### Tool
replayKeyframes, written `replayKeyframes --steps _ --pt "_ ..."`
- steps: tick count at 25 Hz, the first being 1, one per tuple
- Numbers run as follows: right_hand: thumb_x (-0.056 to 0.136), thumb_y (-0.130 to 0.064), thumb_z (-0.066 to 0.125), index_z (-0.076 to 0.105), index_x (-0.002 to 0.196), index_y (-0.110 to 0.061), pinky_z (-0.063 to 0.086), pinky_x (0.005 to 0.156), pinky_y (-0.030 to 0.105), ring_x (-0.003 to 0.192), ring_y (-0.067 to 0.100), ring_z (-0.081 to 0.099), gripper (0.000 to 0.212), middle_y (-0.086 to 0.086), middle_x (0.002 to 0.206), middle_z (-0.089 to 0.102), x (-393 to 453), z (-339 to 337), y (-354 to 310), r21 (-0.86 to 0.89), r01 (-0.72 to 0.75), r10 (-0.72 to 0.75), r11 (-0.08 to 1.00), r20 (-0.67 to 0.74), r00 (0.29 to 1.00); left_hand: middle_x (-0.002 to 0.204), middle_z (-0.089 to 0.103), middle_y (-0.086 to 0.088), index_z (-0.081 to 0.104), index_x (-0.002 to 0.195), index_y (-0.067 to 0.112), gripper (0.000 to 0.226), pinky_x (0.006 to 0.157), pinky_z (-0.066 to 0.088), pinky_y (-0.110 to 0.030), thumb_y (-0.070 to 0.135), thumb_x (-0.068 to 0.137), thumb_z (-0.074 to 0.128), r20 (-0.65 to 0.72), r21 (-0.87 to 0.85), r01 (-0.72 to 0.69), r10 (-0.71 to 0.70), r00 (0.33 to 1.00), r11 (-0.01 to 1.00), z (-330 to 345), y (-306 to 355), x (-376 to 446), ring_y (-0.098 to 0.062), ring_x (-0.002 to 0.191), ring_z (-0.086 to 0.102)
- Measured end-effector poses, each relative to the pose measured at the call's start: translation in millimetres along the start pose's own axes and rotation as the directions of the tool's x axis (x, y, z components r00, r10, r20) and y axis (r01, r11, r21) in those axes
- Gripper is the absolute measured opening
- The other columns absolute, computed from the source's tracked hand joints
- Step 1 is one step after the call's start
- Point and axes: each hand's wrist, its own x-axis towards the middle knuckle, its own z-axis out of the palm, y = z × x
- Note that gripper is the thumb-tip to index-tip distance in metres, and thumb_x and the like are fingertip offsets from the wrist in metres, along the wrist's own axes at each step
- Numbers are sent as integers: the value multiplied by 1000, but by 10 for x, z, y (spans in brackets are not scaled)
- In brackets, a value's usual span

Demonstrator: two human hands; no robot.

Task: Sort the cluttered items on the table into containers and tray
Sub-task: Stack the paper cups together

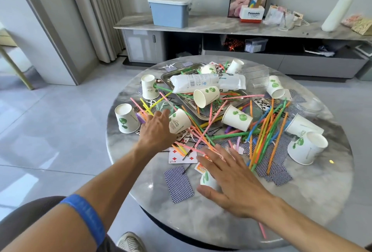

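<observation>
Our hands were both over the clutter with fingers spread and gripping nothing. The left hand (156, 128) reached far in, its fingertips at a tipped paper cup (179, 123) whose mouth faced away to the upper left. The right hand (231, 181) hovered flat above a small cup (207, 179) lying on its side near the front edge of the round marble counter (302, 201).

From the head view, the metal tray (171, 76) sat at the middle-rear, its long axis running from rear left to front right, with a white plastic packet (209, 82) lying across it, long axis left to right. Coloured straws (261, 136) fanned over the right half, most of them pointing from front to rear. A face-down card (179, 183) lay lengthwise toward us, beside a five of diamonds (182, 156).

We had bare marble along the front and right rim of the counter, while the left edge was crowded by upturned cups (126, 118).
</observation>
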Motion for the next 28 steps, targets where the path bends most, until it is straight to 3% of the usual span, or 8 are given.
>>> replayKeyframes --steps 3,5,7,9,14,17,21,28 --pt "95 -71 24 25 152 -34 13 119 34 150 9 10 68 -10 162 19 159 -147 199 250 32 41 968 -283 958 122 57 -10 36 136 16 70 90 47 -42 23 78 75 2 10 -21 21 1000 1000 71 -94 142 -30 112 52" --pt "97 -50 46 43 143 -18 32 113 36 137 20 39 56 2 149 43 372 -224 480 220 -67 161 973 -443 882 114 63 -10 36 126 16 61 79 51 -37 16 78 74 14 -5 -66 66 998 998 118 -109 224 -26 98 60" --pt "93 -32 58 44 138 -9 42 106 38 126 25 49 52 9 141 48 550 -258 793 159 -249 295 955 -439 849 110 65 -12 36 121 14 55 73 55 -36 11 79 73 49 -35 -89 90 995 995 153 -91 272 -24 89 63" --pt "89 -24 64 40 139 -11 45 102 37 124 24 49 57 9 141 47 649 -208 1075 105 -386 395 916 -397 829 113 64 -12 39 119 12 56 68 56 -31 11 77 76 59 -69 -91 95 994 993 150 -85 327 -22 86 62" --pt "84 -14 70 43 136 -16 48 93 37 115 24 55 58 5 127 58 776 -55 1421 167 -459 485 873 -411 772 112 67 -7 43 114 21 59 42 39 -11 20 70 83 12 -208 -98 103 995 973 -283 -41 407 -12 71 62" --pt "89 -13 65 41 137 -14 48 94 36 115 21 53 54 5 128 55 787 -46 1426 195 -470 508 861 -387 769 105 67 12 49 104 34 53 50 41 -12 34 64 84 8 -277 -148 156 988 949 -652 85 241 3 76 61" --pt "83 -16 65 45 126 -15 36 61 21 95 18 50 48 5 120 48 685 -368 1292 394 -380 531 837 -417 738 103 65 17 64 105 39 47 58 46 -11 41 60 80 85 -372 -375 434 897 849 -958 443 -125 2 87 59" --pt "67 -44 65 55 110 -33 40 68 21 93 -2 54 45 -19 102 57 290 -988 980 698 -173 629 694 -471 619 102 65 10 56 106 30 52 74 49 -24 42 64 85 200 -268 -541 596 778 797 -575 845 -425 -9 85 60"
